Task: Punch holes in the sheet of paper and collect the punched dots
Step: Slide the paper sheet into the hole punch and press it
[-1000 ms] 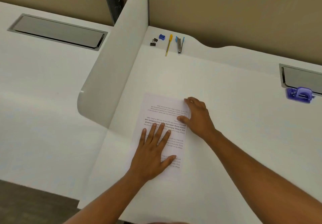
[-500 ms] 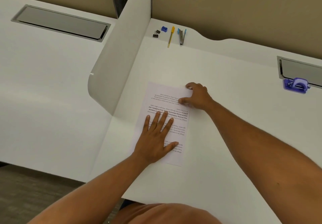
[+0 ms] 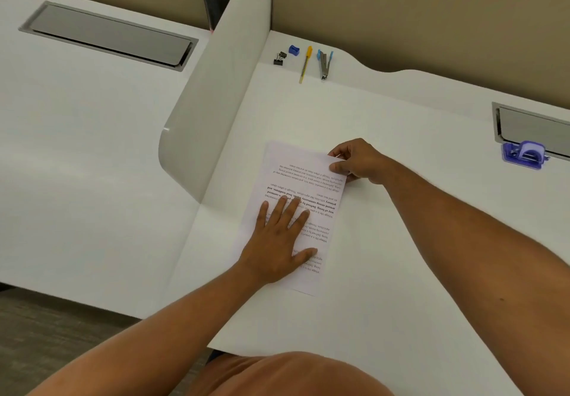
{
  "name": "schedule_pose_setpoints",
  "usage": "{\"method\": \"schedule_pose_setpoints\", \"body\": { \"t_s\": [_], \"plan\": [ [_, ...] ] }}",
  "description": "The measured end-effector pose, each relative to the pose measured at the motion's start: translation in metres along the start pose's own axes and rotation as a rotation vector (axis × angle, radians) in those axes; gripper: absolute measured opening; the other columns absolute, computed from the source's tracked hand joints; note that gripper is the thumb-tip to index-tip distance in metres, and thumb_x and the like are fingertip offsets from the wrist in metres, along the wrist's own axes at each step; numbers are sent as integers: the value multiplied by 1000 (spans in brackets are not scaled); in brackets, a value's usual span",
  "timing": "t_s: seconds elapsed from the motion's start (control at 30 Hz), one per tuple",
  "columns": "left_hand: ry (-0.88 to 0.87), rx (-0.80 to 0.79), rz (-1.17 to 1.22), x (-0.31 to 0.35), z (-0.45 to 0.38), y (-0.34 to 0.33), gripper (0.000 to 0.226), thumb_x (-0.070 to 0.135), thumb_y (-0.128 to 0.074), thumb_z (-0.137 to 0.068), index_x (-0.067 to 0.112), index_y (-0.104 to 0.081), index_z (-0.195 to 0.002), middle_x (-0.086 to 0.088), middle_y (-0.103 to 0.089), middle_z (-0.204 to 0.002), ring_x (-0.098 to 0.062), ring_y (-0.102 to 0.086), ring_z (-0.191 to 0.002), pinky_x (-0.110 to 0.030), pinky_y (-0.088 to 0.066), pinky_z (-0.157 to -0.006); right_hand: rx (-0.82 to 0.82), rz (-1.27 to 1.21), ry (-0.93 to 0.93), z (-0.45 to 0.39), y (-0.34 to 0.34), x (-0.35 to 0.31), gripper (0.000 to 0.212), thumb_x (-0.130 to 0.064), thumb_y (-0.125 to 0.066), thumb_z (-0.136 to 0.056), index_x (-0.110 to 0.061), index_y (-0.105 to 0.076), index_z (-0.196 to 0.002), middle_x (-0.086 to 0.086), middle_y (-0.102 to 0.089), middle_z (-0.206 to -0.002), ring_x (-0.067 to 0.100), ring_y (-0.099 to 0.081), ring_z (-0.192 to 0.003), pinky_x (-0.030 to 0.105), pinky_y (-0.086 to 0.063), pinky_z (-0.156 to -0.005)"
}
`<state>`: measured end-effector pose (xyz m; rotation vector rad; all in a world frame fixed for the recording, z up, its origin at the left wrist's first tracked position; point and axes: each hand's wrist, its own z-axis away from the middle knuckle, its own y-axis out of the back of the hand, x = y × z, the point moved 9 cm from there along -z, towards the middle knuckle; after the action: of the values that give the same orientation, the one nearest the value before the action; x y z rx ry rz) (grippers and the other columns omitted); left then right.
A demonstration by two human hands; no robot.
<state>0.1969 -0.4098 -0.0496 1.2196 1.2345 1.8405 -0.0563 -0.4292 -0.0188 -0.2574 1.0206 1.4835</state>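
Observation:
A printed sheet of paper [image 3: 303,176] lies on the white desk [image 3: 401,241], its text upside down to me. My left hand [image 3: 279,241] rests flat on the sheet's lower half, fingers spread and straight. My right hand [image 3: 354,161] pinches the sheet's far right corner between thumb and curled fingers. A purple hole punch [image 3: 524,154] sits far right on the desk, well away from both hands. No punched dots are visible.
At the desk's back edge lie a black binder clip [image 3: 279,58], a blue sharpener [image 3: 294,50], a yellow pen [image 3: 304,64] and a stapler [image 3: 324,63]. A white divider panel [image 3: 212,102] stands left of the paper. A metal cable tray [image 3: 533,129] sits behind the punch.
My right hand slid up the sheet's right edge from mid-height to the far corner and now pinches it. My left hand stays flat on the paper. The camera view shifted.

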Motion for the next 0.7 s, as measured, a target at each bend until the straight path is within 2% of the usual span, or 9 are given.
{"method": "schedule_pose_setpoints", "body": {
  "t_s": [0.07, 0.13, 0.23, 0.3, 0.37, 0.47, 0.57, 0.7],
  "plan": [
    [38, 97, 128, -6, -5, 21, 72, 59, -51, -105, 18, -43, -163, -10, -21, -178, -33, -17, -165, -55, -14, -133, 19, -39, 7, 3, 4, 8, 25, 6, -70, -93, 6, -68, -118, 21, -68, -107, 31, -69, -92, 37, -64, -72],
    [149, 235, 229, -26, -8, 48, 56, 35, -66, -105, 10, -56, -154, -17, -36, -171, -41, -33, -158, -55, -30, -127, 37, -88, 9, 7, 9, 18, 25, 6, -71, -93, 6, -68, -117, 22, -69, -107, 31, -70, -91, 32, -65, -67],
    [389, 261, 374, -69, -15, 67, 50, 21, -61, -108, 8, -53, -155, -18, -47, -163, -37, -43, -149, -43, -35, -122, 44, -180, -22, 14, 17, 40, 25, 5, -73, -92, 4, -70, -117, 23, -71, -108, 30, -72, -88, 31, -66, -70],
    [492, 219, 508, -87, -23, 71, 50, 21, -66, -106, 10, -56, -154, -12, -64, -148, -30, -60, -133, -35, -42, -114, 51, -226, -45, 17, 22, 56, 25, 4, -75, -91, 1, -71, -116, 22, -72, -108, 30, -72, -89, 31, -66, -73],
    [555, 166, 675, -93, -33, 72, 51, 24, -74, -101, 11, -61, -149, -7, -74, -132, -26, -71, -116, -33, -51, -108, 52, -283, -64, 22, 27, 71, 22, 4, -76, -90, -3, -74, -111, 22, -72, -108, 32, -73, -93, 34, -67, -75],
    [591, 32, 959, -87, -44, 59, 53, 22, -83, -94, 5, -66, -141, -16, -81, -113, -31, -79, -105, -42, -62, -101, 47, -345, -86, 31, 33, 91, 19, 3, -77, -89, -8, -76, -104, 26, -74, -114, 31, -75, -94, 36, -66, -77],
    [579, -206, 1184, -65, -50, 39, 46, 13, -83, -93, 1, -69, -135, -17, -82, -113, -29, -81, -102, -42, -66, -93, 41, -381, -86, 42, 42, 106, 19, 3, -77, -89, -9, -77, -103, 28, -73, -117, 30, -75, -93, 36, -66, -79],
    [494, -473, 1237, -31, -51, 17, 25, 12, -76, -99, 9, -77, -123, -12, -83, -115, -30, -81, -106, -46, -67, -90, 55, -413, -106, 57, 59, 124, 25, 3, -77, -89, -4, -74, -113, 27, -73, -119, 30, -75, -96, 35, -66, -82]
  ]
}}
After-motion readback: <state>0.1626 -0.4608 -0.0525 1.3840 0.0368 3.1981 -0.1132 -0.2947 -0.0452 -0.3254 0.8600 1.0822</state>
